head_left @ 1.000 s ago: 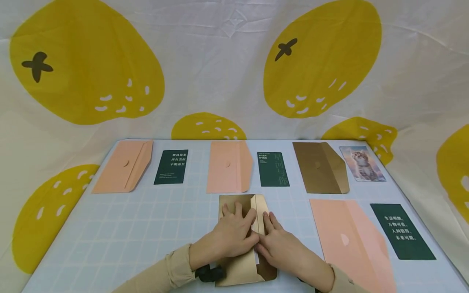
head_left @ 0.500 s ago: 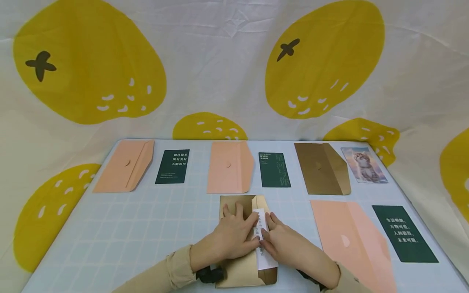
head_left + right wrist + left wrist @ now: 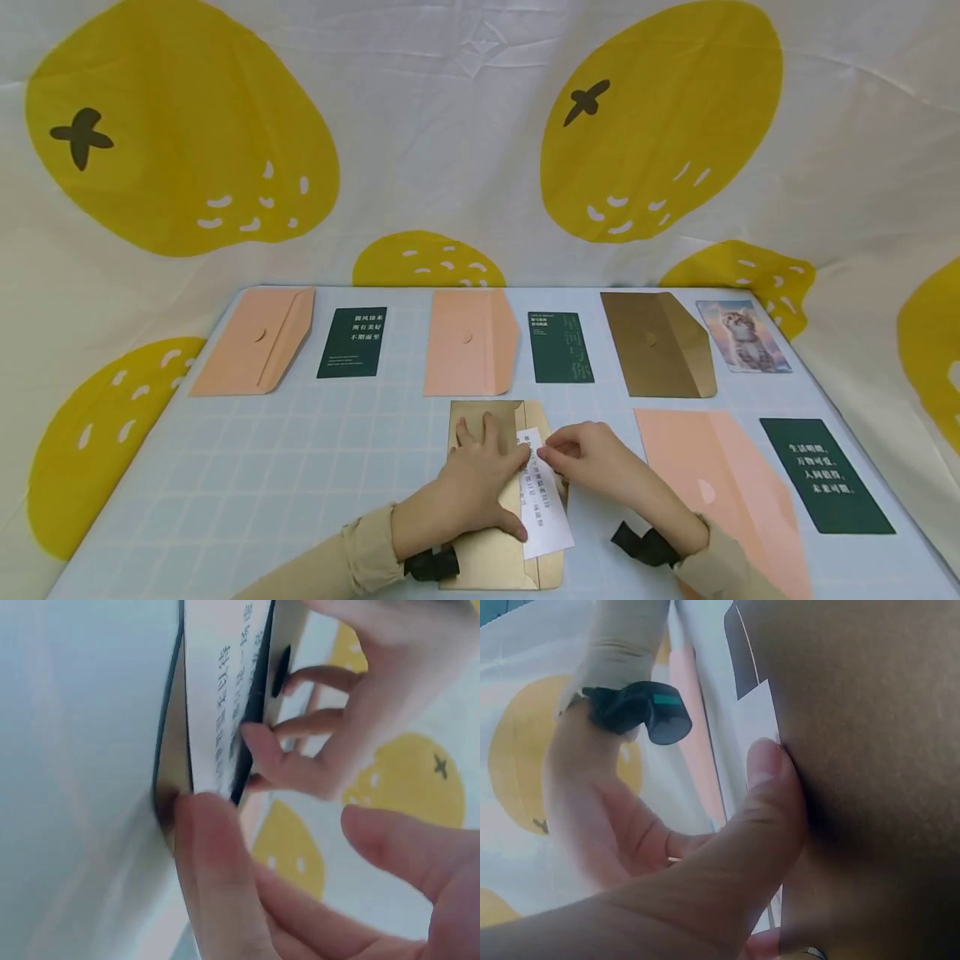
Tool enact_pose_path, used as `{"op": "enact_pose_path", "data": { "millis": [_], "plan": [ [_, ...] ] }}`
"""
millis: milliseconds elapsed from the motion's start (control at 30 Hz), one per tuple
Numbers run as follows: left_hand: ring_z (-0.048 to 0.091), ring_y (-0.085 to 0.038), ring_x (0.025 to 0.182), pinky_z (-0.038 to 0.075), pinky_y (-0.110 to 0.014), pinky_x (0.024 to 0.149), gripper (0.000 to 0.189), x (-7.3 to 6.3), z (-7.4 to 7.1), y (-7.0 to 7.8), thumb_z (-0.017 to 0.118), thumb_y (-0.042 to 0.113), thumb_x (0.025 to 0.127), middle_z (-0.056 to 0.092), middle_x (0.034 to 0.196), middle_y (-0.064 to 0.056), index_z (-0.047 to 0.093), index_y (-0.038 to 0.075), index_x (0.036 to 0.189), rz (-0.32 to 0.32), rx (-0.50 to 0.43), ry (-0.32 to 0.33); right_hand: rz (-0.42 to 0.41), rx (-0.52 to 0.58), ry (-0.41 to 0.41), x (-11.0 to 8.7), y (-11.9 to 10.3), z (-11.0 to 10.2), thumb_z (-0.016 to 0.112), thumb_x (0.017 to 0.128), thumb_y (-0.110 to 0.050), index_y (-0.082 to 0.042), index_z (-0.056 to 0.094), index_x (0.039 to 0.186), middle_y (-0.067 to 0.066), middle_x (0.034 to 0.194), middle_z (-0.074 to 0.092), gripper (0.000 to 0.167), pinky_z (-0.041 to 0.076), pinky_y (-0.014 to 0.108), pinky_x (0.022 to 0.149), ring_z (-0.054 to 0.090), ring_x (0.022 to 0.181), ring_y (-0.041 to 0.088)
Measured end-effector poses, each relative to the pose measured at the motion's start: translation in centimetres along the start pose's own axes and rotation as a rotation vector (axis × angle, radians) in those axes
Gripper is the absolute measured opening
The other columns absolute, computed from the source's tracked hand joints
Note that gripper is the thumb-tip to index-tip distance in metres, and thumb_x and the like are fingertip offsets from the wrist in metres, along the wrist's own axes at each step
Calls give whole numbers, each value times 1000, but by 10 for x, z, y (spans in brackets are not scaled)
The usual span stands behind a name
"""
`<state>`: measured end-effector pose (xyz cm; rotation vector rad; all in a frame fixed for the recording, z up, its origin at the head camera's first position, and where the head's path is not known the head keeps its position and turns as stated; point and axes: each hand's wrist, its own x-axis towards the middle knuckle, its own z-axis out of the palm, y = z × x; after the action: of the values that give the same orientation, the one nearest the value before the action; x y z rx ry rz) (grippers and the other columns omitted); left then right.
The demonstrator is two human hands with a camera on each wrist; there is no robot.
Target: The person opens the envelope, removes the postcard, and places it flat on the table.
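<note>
A gold envelope (image 3: pixel 480 560) lies in front, its opening towards the right. A white card (image 3: pixel 545 525) with lines of printed characters sticks out of that opening, its left part hidden. My left hand (image 3: pixel 474 483) rests on the envelope with fingers spread, the thumb at the card's left side. In the left wrist view the left thumb (image 3: pixel 757 817) lies along the envelope's edge beside the card. My right hand (image 3: pixel 596 458) is at the card's far right side. In the right wrist view a right fingertip (image 3: pixel 214 814) is right at the card, while the right thumb (image 3: pixel 390 847) stands apart.
A pink envelope (image 3: pixel 693 467) and a green card (image 3: pixel 825 475) lie at the right. Along the back are two more pink envelopes (image 3: pixel 243 342), a brown envelope (image 3: pixel 645 350), two green cards (image 3: pixel 352 342) and a kitten card (image 3: pixel 744 336). A patterned cloth (image 3: pixel 465 150) hangs behind.
The white card has come further out of the envelope to the right. My right hand has lifted from the flap and shifted right and away; my left thumb has spread towards me.
</note>
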<state>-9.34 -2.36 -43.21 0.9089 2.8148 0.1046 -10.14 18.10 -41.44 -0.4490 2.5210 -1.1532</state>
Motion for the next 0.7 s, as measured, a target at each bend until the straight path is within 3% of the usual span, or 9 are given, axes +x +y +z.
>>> {"op": "enact_pose_path", "data": {
  "millis": [133,233,500,700],
  "plan": [
    [42,-69,117,55,-57,75,102,-1,0,2,79,77,53,36,143,-34,51,26,138,-26,8,-4,148,220,-55,7,12,-2,66,96,-23,6,69,107,9,74,70,31,57,34,58,68,63,21],
    [42,-68,118,54,-58,76,103,-1,1,3,79,76,53,36,143,-34,51,26,139,-34,9,-7,188,315,-99,11,19,-2,64,97,-23,8,68,106,13,70,70,33,58,34,57,70,61,25],
    [43,-68,117,56,-56,74,103,-1,1,4,78,78,53,37,143,-34,51,27,139,-37,31,-11,199,379,-170,14,25,-1,63,98,-25,6,70,93,16,68,70,32,56,31,52,70,57,25],
    [41,-68,118,55,-56,75,104,0,1,5,78,77,53,36,143,-35,51,27,140,-42,24,-13,194,487,-241,12,23,-13,55,102,-27,12,67,106,22,74,71,41,57,34,57,72,63,28]
  ]
}}
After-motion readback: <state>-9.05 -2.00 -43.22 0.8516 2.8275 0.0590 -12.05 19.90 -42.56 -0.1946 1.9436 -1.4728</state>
